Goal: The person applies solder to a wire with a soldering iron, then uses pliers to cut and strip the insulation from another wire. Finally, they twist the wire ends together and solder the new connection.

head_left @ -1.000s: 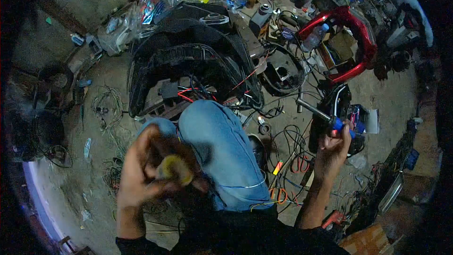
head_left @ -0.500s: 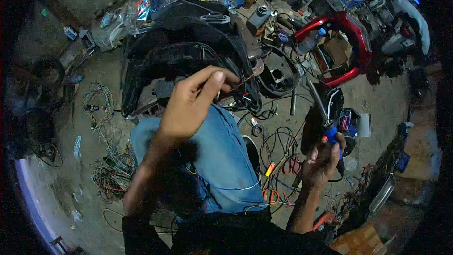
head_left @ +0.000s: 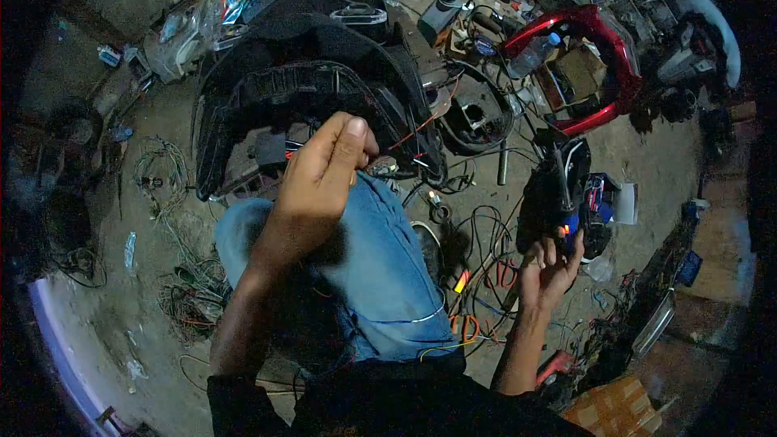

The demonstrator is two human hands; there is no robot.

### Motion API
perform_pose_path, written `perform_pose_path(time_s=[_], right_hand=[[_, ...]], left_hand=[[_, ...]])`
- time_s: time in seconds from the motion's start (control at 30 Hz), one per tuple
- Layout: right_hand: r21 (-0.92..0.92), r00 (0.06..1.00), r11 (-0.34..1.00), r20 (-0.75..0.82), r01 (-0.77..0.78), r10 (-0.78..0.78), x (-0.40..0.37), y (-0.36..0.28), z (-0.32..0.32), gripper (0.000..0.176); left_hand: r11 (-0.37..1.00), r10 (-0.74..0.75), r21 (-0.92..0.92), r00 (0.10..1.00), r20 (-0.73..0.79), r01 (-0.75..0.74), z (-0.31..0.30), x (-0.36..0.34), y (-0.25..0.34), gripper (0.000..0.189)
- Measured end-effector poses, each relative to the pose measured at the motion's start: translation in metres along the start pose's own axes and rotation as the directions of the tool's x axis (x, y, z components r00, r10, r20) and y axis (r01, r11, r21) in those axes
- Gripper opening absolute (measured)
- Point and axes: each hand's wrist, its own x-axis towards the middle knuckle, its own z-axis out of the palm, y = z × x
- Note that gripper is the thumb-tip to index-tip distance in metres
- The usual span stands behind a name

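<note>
My left hand (head_left: 316,174) is raised above the jeans-covered knee (head_left: 388,267), thumb pressed against the curled fingers. A thin red wire (head_left: 426,123) runs up to the right from beside these fingers; its end at the grip is hidden. To the right, my right hand (head_left: 552,271) has its fingertips around the blue handle of a soldering iron (head_left: 570,225). The iron's metal shaft (head_left: 564,182) points away, over a dark object on the floor. Beyond my left hand lies a large black plastic vehicle panel (head_left: 316,40).
A red curved trim piece (head_left: 627,73) surrounds a cardboard box (head_left: 581,73) and a plastic bottle (head_left: 534,57). Black cables (head_left: 486,235) and orange-handled scissors (head_left: 465,328) lie near the knee. Wire bundles (head_left: 190,299) are at left, a taped carton (head_left: 615,409) at bottom right.
The soldering iron has moved slightly up and its shaft is now more upright in view. My right fingers have loosened and straightened somewhat. My left hand has shifted slightly left, still pinched.
</note>
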Motion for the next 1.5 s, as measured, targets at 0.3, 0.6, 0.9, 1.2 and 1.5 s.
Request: perform_pose_path(time_s=[0.3, 0.6, 0.9, 1.2, 1.5], right_hand=[[0.116, 0.936, 0.979, -0.295, -0.166, 0.194, 0.021, 0.011, -0.030, 0.030], [0.105, 0.826, 0.897, -0.355, -0.429, 0.437, 0.082, 0.101, -0.207, 0.034], [0.098, 0.772, 0.883, -0.447, -0.459, 0.451, 0.103, 0.112, -0.238, 0.038], [-0.910, 0.905, -0.318, -0.349, -0.265, 0.243, -0.060, 0.018, -0.245, 0.044], [-0.786, 0.955, -0.599, -0.274, -0.152, 0.118, -0.180, 0.065, -0.358, 0.053]], left_hand=[[0.990, 0.064, -0.122, 0.998, -0.002, -0.064, 0.002, -0.005, 0.001, 0.022], [0.997, 0.004, -0.076, 0.996, -0.092, -0.011, 0.010, -0.001, 0.006, 0.014], [0.997, 0.044, -0.054, 0.985, -0.169, -0.054, 0.005, 0.003, 0.006, 0.020], [0.990, 0.072, -0.111, 0.993, -0.093, -0.083, 0.005, 0.001, 0.005, 0.029], [0.846, 0.271, 0.479, 0.962, -0.006, -0.236, 0.020, 0.002, 0.013, 0.017]])
